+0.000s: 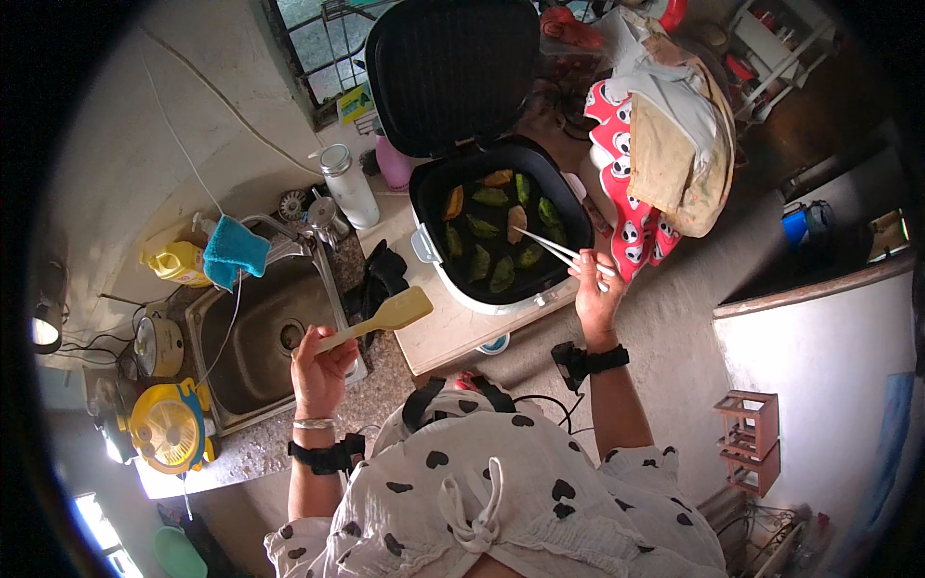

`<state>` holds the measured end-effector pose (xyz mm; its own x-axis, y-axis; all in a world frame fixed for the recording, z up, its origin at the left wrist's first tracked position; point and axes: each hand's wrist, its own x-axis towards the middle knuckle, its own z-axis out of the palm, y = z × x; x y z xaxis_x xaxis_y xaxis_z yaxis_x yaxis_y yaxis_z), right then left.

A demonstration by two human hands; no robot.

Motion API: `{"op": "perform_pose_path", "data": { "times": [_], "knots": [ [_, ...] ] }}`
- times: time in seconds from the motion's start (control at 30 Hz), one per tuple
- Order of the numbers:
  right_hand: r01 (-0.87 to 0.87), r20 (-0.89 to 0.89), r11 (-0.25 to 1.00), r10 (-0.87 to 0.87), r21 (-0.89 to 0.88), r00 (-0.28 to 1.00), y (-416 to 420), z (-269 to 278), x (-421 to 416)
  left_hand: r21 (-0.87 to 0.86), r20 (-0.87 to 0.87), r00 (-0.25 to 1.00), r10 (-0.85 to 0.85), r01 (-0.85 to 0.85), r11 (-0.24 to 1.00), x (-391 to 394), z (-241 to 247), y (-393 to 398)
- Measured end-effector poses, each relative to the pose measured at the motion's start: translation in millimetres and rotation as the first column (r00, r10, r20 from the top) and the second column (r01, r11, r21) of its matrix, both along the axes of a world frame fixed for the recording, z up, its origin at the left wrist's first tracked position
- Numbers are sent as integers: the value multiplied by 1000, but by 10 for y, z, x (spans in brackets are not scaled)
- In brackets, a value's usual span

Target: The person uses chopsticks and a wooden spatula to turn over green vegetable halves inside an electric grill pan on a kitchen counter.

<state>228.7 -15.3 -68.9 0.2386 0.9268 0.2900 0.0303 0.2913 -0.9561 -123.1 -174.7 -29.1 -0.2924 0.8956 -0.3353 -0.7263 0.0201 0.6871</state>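
An electric frying pan (426, 274) with a dark square interior holds several green and orange-brown dumplings, spaced apart on its base. My right hand (600, 289) grips a pair of white chopsticks (553, 247) beside the pan's near right corner. Their tips are at a brown dumpling (517, 222) in the middle; whether they touch it I cannot tell. Behind the pan its black lid (455, 72) stands raised. A beige spatula (401, 309) is in my left hand (323, 368), its blade pointing right over the counter edge, outside the pan.
Left of the counter lies a steel sink (253, 347) with a faucet (271, 224). A white bottle (350, 189) and a pink bottle (392, 162) stand left of the pan. A yellow fan (168, 430) sits below the sink. Red patterned cloth (623, 173) hangs at the pan's right.
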Motion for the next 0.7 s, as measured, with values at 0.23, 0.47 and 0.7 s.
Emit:
{"op": "perform_pose_path", "data": {
  "times": [0.23,0.47,0.7],
  "knots": [
    [-5,97,1000,7,-20,995,34,44,1,15,-107,994,31,-29,999,-192,181,304],
    [-40,92,995,32,87,995,376,206,-109,24,-101,995,-12,15,1000,34,276,854],
    [-126,439,984,57,130,897,861,245,-388,-7,-63,993,-103,103,995,359,118,1176]
  ]
}}
